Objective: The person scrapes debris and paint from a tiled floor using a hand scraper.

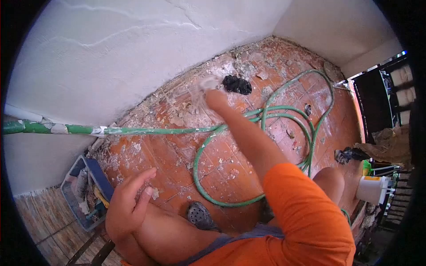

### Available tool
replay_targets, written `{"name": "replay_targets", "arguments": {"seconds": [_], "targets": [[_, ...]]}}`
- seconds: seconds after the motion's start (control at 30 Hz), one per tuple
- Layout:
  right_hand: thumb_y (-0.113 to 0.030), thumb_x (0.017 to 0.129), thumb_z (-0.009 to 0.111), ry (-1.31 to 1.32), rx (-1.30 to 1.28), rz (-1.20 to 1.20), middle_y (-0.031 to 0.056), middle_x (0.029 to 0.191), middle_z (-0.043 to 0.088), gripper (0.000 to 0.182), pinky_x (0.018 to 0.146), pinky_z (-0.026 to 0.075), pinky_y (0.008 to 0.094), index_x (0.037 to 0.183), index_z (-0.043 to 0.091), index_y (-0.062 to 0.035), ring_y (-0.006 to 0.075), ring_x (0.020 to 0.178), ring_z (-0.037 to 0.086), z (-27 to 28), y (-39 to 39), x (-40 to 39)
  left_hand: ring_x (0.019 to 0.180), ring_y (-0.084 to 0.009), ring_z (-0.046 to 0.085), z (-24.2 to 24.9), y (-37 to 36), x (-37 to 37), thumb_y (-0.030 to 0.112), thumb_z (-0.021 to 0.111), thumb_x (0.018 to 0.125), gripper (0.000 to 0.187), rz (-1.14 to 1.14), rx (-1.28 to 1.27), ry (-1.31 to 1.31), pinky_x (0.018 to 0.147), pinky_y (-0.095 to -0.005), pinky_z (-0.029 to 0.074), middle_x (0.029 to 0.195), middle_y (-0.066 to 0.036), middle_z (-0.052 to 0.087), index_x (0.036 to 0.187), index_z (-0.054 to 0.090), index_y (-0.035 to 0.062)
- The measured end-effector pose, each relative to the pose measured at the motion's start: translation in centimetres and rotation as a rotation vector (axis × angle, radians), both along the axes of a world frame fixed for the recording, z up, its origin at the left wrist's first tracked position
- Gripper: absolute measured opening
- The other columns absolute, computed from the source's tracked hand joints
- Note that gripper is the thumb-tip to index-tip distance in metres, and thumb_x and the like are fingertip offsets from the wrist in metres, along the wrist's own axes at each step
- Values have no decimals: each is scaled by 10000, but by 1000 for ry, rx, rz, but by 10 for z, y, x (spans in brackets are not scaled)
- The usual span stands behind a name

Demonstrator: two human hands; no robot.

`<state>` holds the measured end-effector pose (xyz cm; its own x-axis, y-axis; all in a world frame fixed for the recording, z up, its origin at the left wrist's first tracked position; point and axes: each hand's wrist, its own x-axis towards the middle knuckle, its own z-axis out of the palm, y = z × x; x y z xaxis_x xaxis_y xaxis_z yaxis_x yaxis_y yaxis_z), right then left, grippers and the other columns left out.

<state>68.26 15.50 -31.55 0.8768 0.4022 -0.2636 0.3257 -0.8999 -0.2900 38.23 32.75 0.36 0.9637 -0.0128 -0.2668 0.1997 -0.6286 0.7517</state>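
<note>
My right hand (215,98) reaches out on an arm in an orange sleeve to the foot of the white wall. It is blurred with motion among plaster rubble (230,68). Something pale and smeared (202,85) is at its fingertips; I cannot tell if it is held. My left hand (128,201) hovers over my bent knee, fingers apart and holding nothing. A green hose (275,111) lies in loops on the red tile floor (168,150) under my right arm.
A paint-spattered green pipe or hose (133,130) runs along the wall from the left. A black lump (237,84) lies near my right hand. A blue crate (82,190) of tools stands at left and a white bucket (372,188) at right. A grey clog (199,215) is below.
</note>
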Motion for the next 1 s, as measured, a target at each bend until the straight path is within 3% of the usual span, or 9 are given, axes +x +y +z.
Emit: {"name": "replay_targets", "arguments": {"seconds": [0.07, 0.17, 0.3, 0.5, 0.57, 0.63, 0.7, 0.83, 1.0], "targets": [[-208, 870, 435, 17, -61, -196, 203, 1028, 646, 283, 801, 505, 481, 985, 650, -66, 366, 943, 639, 22, -60, 25, 1032, -294, 594, 0, 1, 0, 36, 511, 847, 362, 20, -12, 10, 901, -358, 435, 1074, -206, 622, 1200, 532, -39], [-177, 835, 483, -73, -122, -27, 197, 1035, 647, 279, 842, 492, 455, 1022, 643, -47, 359, 974, 626, 20, -115, 58, 1022, -295, 595, 0, 0, 0, 38, 519, 842, 361, 29, -15, 15, 897, -357, 436, 1071, -207, 622, 1194, 536, -40], [-169, 801, 521, -30, 92, 65, 214, 1025, 643, 284, 841, 490, 464, 1034, 639, -57, 361, 961, 625, 52, -92, 22, 1017, -296, 595, -1, -1, 4, 38, 525, 835, 364, -7, -7, -4, 896, -360, 434, 1065, -205, 623, 1191, 539, -40], [-235, 852, 467, 271, -62, -122, 222, 1114, 619, 356, 881, 481, 451, 1041, 648, 7, 358, 1029, 614, 70, -54, -69, 1030, -345, 590, -2, -10, 9, 60, 563, 837, 361, -11, 21, 4, 901, -373, 436, 1086, -215, 612, 1186, 542, -31], [-176, 820, 492, 10, 4, -129, 274, 1020, 628, 292, 840, 489, 474, 932, 648, 44, 404, 954, 625, 45, -74, -42, 1029, -339, 594, -1, -14, 9, 58, 574, 829, 368, -14, 26, 26, 906, -368, 435, 1083, -216, 615, 1184, 543, -33], [-218, 827, 507, 31, 113, -388, 266, 1000, 635, 317, 825, 494, 465, 903, 655, 51, 392, 940, 630, 21, -91, 24, 1026, -338, 595, 4, -17, 8, 57, 575, 827, 369, -10, 36, 23, 907, -367, 435, 1081, -216, 616, 1183, 543, -33], [-238, 799, 559, -17, 80, -291, 248, 856, 658, 320, 724, 520, 434, 814, 662, 64, 347, 812, 664, -8, -118, 97, 1024, -337, 597, 3, -20, 5, 55, 577, 824, 370, 14, 38, 20, 907, -366, 435, 1080, -215, 617, 1182, 544, -33], [-153, 780, 552, 195, -47, -451, 209, 877, 677, 230, 765, 522, 405, 845, 688, 21, 318, 844, 673, 38, -147, 94, 1020, -337, 599, 6, -16, 3, 42, 573, 817, 367, 49, 34, 46, 901, -366, 438, 1072, -211, 619, 1175, 547, -33], [-197, 801, 497, 0, -132, 62, 233, 1012, 646, 296, 840, 490, 450, 934, 688, -13, 358, 936, 643, 31, -111, -5, 1019, -335, 600, 0, -12, 10, 27, 559, 817, 351, 23, 30, 53, 893, -364, 443, 1066, -208, 620, 1163, 554, -30]]}}
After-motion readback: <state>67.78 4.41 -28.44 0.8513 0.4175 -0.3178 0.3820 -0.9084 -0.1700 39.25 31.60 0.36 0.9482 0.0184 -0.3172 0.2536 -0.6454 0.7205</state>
